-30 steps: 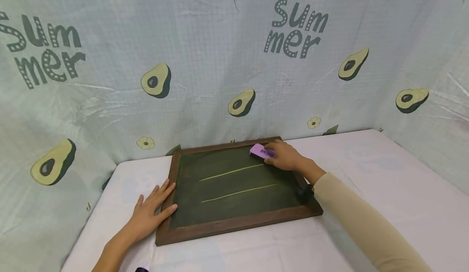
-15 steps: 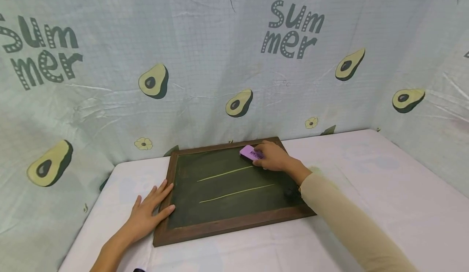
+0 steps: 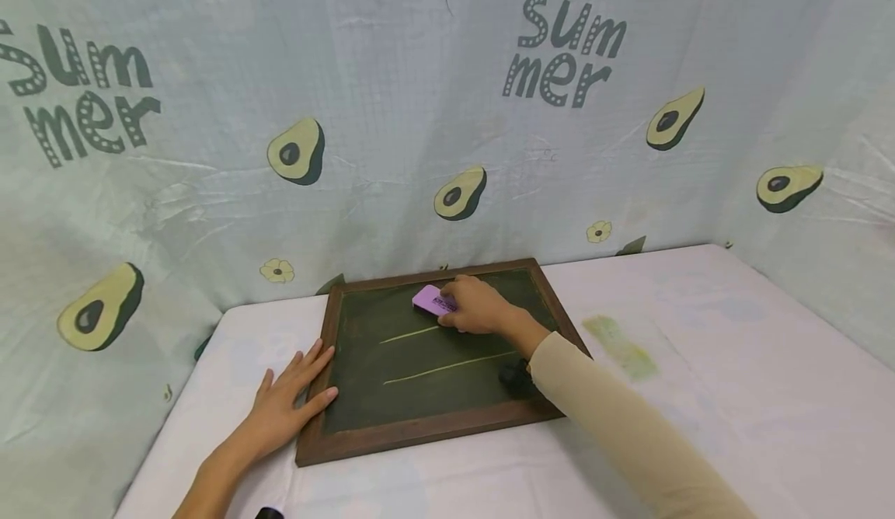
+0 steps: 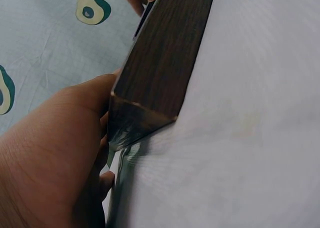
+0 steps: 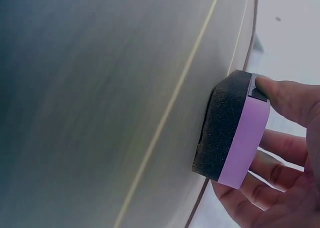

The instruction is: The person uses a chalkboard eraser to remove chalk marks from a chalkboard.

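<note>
From the head view, the right hand (image 3: 475,307) holds a purple eraser (image 3: 431,301) pressed flat on the chalkboard (image 3: 433,379), its grip wrapped over the eraser's top; just below that grip runs the upper yellow chalk line (image 3: 409,335), and further toward the person a second, longer line (image 3: 447,367); the left hand (image 3: 290,402) lies with fingers straight and spread, released, resting against the board's wooden frame (image 3: 419,430) at its left edge; the board sits on the white-covered counter (image 3: 699,410).

From the left wrist view, the left hand (image 4: 55,158) lies against the dark wood frame (image 4: 160,63), close to its corner; nothing is held.

From the right wrist view, the fingers (image 5: 287,100) pinch the eraser (image 5: 235,130), purple-backed, with its dark foam face on the board (image 5: 100,88); a thin chalk line (image 5: 170,108) runs just beside the grip.
</note>
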